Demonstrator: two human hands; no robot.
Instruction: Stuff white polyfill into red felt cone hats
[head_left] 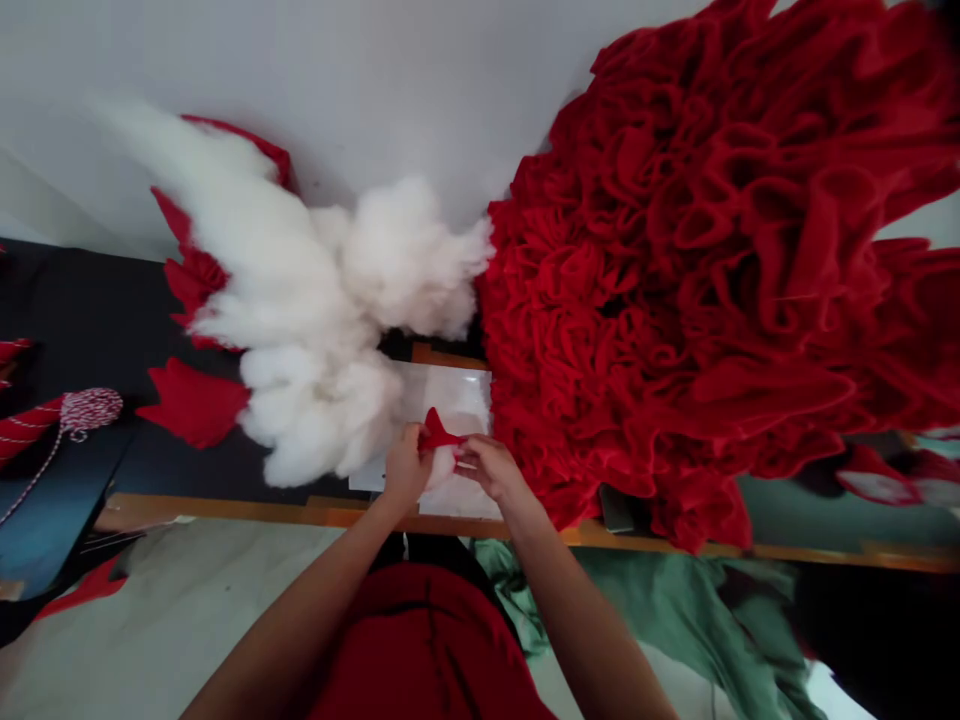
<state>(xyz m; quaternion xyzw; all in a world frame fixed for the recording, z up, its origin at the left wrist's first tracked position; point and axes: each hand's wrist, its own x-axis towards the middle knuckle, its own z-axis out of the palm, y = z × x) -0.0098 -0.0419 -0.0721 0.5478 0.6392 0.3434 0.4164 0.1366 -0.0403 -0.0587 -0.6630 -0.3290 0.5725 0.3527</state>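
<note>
Between my two hands is a small red fabric piece [441,430] with a pointed tip, and a tuft of white stuffing [442,466] shows just below it. My left hand [409,465] is closed on the left side of the red piece. With bent fingers, my right hand [487,464] grips its right edge. Both hands are above a white sheet [465,400] on the table. A big fluffy heap of white stuffing [300,290] lies just left of the hands. To their right rises a tall pile of red fabric pieces [637,330].
Several red fabric pieces [196,402] lie left of the stuffing. A red-and-white cord ball [91,410] with a trailing string sits at the far left. The wooden table edge [300,510] runs in front of me. Green cloth [675,600] hangs below it on the right.
</note>
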